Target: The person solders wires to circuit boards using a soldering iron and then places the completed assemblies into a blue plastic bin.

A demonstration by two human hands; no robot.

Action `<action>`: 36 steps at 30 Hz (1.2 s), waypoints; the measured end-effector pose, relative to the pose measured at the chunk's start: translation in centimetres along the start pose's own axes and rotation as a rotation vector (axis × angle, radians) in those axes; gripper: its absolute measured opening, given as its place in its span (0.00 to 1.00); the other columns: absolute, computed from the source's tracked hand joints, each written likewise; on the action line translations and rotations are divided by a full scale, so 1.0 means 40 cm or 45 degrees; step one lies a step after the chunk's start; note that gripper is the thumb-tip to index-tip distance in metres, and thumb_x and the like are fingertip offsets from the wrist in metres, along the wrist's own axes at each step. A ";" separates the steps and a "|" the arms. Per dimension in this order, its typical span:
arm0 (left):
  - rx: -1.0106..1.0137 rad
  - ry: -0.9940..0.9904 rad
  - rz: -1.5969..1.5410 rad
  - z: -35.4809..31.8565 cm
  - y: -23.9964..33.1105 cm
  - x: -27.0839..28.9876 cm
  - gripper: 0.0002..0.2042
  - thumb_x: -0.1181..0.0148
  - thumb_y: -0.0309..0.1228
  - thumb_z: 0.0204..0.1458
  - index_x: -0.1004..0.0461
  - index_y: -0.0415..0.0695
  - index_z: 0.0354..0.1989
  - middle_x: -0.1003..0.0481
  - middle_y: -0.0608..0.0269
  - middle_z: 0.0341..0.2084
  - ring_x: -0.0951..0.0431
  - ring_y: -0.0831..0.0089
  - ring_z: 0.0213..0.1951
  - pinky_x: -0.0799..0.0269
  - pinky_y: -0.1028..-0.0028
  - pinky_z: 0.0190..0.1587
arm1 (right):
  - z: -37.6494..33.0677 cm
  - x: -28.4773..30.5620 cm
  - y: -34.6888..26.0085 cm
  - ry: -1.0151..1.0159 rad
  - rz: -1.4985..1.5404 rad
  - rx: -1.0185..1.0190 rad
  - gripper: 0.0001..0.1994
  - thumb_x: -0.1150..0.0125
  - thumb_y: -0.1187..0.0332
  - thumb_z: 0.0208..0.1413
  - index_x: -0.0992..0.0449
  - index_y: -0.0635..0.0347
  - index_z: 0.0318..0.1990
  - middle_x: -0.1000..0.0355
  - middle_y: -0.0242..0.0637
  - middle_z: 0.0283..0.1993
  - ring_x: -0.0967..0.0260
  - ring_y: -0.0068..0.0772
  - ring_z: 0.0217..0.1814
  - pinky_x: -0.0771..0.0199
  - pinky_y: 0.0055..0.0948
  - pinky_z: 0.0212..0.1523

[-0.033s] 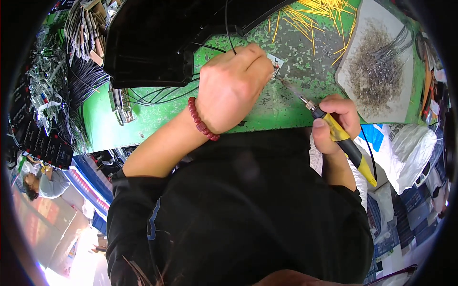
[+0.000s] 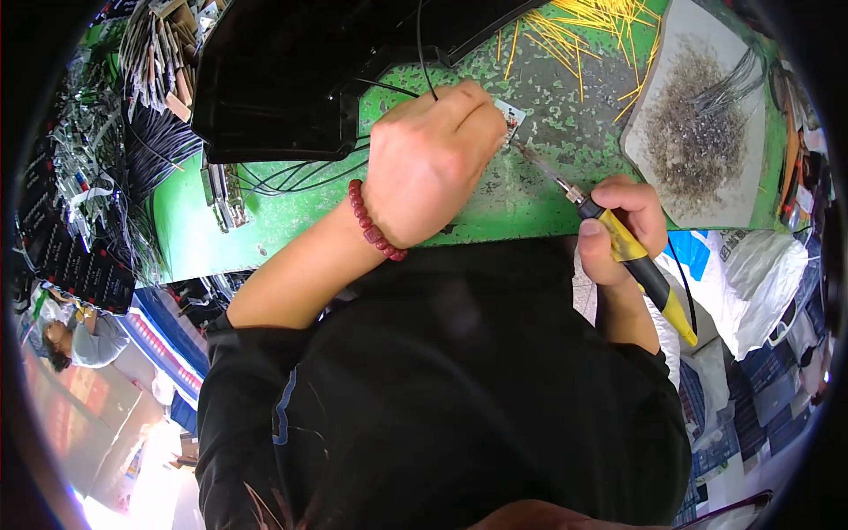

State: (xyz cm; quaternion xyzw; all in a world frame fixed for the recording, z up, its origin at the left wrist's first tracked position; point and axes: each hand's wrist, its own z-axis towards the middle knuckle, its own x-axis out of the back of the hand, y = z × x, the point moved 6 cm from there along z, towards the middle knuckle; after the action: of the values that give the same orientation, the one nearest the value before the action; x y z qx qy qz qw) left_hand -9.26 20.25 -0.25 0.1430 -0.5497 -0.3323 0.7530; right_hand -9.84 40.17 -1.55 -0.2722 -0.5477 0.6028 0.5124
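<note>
My right hand (image 2: 625, 225) grips a yellow-and-black soldering iron (image 2: 629, 247), its tip slanting up and left to just beside a small circuit board (image 2: 511, 113). Over the board's left side curls my left hand (image 2: 437, 159), with a beaded red bracelet on the wrist. Its fingers are bent downward and their tips are hidden, so what they pinch cannot be made out. Thin black wires (image 2: 309, 175) run in from the left toward that hand, and another black wire (image 2: 420, 44) rises behind its knuckles.
A large black plastic housing (image 2: 265, 79) stands at the back left of the worn green table (image 2: 300, 216). Yellow wires (image 2: 579, 44) lie scattered at the back. At right is a pale sheet (image 2: 654, 168) bearing dark debris. Bundled wires (image 2: 163, 146) and a metal holder (image 2: 225, 194) sit left.
</note>
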 end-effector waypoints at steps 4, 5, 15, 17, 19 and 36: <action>0.009 -0.003 0.004 -0.001 0.000 -0.004 0.08 0.33 0.21 0.38 0.27 0.42 0.25 0.26 0.63 0.28 0.24 0.65 0.27 0.28 0.72 0.28 | 0.002 -0.002 -0.001 -0.016 -0.024 0.011 0.14 0.34 0.71 0.45 0.30 0.63 0.38 0.33 0.35 0.24 0.42 0.20 0.21 0.44 0.20 0.21; 0.010 -0.002 0.005 -0.001 0.000 -0.003 0.08 0.33 0.21 0.38 0.27 0.42 0.25 0.26 0.63 0.28 0.24 0.65 0.27 0.28 0.72 0.28 | 0.002 -0.005 -0.002 -0.040 -0.040 0.008 0.14 0.34 0.71 0.45 0.30 0.63 0.38 0.33 0.35 0.24 0.42 0.20 0.21 0.44 0.20 0.21; 0.001 -0.004 0.028 -0.002 0.000 -0.003 0.08 0.33 0.21 0.38 0.26 0.42 0.25 0.26 0.63 0.28 0.24 0.66 0.26 0.28 0.72 0.27 | -0.008 0.008 0.003 0.073 -0.014 -0.004 0.14 0.33 0.66 0.48 0.30 0.63 0.37 0.31 0.38 0.27 0.40 0.20 0.22 0.42 0.19 0.23; 0.005 -0.006 0.031 -0.003 0.000 -0.004 0.08 0.33 0.21 0.38 0.26 0.42 0.25 0.26 0.63 0.28 0.24 0.66 0.26 0.28 0.72 0.27 | -0.004 0.005 0.000 0.040 -0.026 0.013 0.14 0.33 0.66 0.48 0.30 0.63 0.37 0.31 0.39 0.28 0.40 0.20 0.22 0.42 0.20 0.23; -0.001 0.007 0.049 -0.003 0.000 -0.003 0.07 0.33 0.21 0.39 0.27 0.43 0.25 0.26 0.63 0.28 0.24 0.66 0.26 0.28 0.72 0.27 | -0.004 0.000 0.000 0.005 -0.037 0.031 0.15 0.33 0.65 0.48 0.30 0.63 0.37 0.31 0.39 0.28 0.40 0.21 0.23 0.41 0.20 0.24; -0.081 0.052 0.112 -0.004 0.005 -0.009 0.07 0.33 0.22 0.38 0.27 0.43 0.23 0.27 0.65 0.25 0.26 0.68 0.21 0.30 0.73 0.22 | 0.002 -0.006 -0.005 0.011 -0.025 0.055 0.14 0.33 0.67 0.46 0.30 0.64 0.36 0.31 0.37 0.25 0.42 0.20 0.20 0.44 0.20 0.21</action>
State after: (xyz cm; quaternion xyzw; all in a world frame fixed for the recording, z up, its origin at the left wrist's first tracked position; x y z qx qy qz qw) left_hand -9.12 20.60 -0.46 0.1014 -0.5291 -0.3132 0.7821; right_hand -9.75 39.89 -1.39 -0.2583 -0.5351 0.6084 0.5262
